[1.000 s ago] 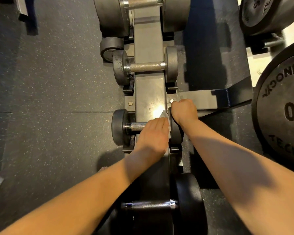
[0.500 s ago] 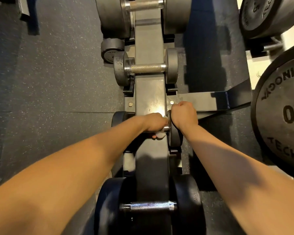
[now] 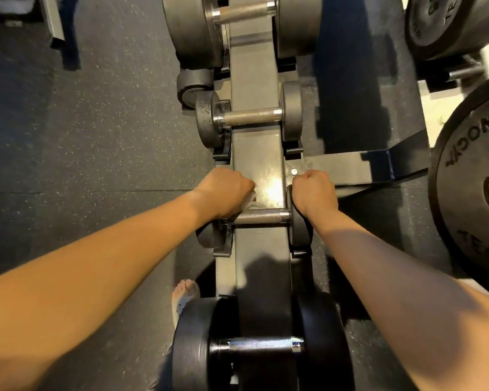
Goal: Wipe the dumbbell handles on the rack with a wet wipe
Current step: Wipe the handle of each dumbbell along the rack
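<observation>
- Nearest us, a large black dumbbell lies crosswise on the rack, chrome handle up. A sandalled foot stands on the speckled floor just to its left.
- One slot farther along, a small dumbbell sits in its cradle. We see the middle and right of its knurled handle bare.
- The person's left grip, a bare hand, is curled tight at the handle's left end and clamped on the wet wipe. A white scrap of the wipe shows under the knuckles, touching the steel.
- The right grip, also bare, is closed in a fist over the top of that dumbbell's right head, fingers wrapped round its rim.
- Beyond the hands, light glares off the rack's flat spine, and a second small dumbbell rests across it with its handle uncovered.
- Farthest along, a heavy dumbbell is cut off by the frame's top edge.
- Off to the right, well apart from the rack, we note a lettered weight plate and, behind it, another plate.
</observation>
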